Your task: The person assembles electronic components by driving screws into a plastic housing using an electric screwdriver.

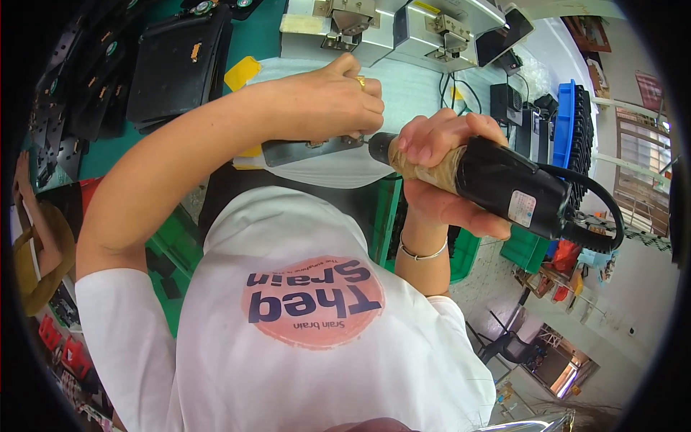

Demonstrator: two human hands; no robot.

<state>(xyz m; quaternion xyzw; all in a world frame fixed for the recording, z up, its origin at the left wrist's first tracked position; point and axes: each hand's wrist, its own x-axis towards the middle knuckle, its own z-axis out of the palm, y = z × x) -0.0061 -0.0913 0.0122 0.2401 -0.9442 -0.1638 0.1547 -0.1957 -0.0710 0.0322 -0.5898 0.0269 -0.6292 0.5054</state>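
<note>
In a green crate (178,241) lie pieces (170,286); left hand (327,104) grips plate (288,152), right hand (435,138) screwdriver (497,181).

We grip a black, corded power driver with a tan-taped nose (515,191) in our right hand (432,140), its tip aimed leftward at the near end of a dark, narrow metal plate (306,153), though we cannot tell whether the two touch. Our left hand (324,101), wearing a gold-coloured ring (360,82), bends its fingers down at that same end of the plate, above a pale, thin sheet (338,173) on the green tabletop (255,36). Beyond our hands stand silver, box-shaped metal fixtures (306,45), and to our left lie stacked black, flat panels (169,79).
</note>
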